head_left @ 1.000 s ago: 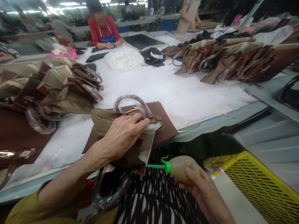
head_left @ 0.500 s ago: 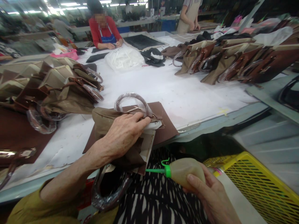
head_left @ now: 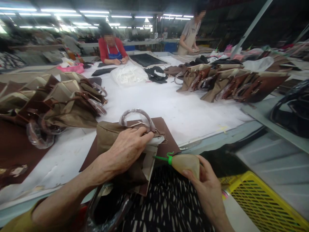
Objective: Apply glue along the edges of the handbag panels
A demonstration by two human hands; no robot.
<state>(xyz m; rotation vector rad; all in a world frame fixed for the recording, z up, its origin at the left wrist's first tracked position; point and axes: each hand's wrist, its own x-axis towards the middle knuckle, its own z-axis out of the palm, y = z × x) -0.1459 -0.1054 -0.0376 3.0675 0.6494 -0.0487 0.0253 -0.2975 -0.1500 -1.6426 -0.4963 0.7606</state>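
My left hand (head_left: 129, 145) is closed over the top edge of a brown handbag (head_left: 106, 137), fingers curled onto its rim near a plastic-wrapped handle. The bag lies partly on the table edge and partly over my lap, its other wrapped handle hanging below. A pale lining edge of the bag faces right. In my right hand (head_left: 205, 183) is a soft squeeze bottle (head_left: 187, 163) of yellowish liquid with a green cap and nozzle. The nozzle tip points left at the bag's edge; whether it touches cannot be told. Under the bag lies a flat brown panel (head_left: 169, 138).
Handbags (head_left: 70, 109) crowd the table's left side; another row of handbags (head_left: 231, 82) stands at the right. A white plastic bag (head_left: 129, 75) sits farther back. A yellow basket (head_left: 270, 196) is at my right. Across the table are a person in red (head_left: 112, 50) and another person (head_left: 189, 33).
My right hand has moved up and left with the squeeze bottle, bringing its nozzle to the bag's edge. My left hand keeps its hold. The head view has tilted upward.
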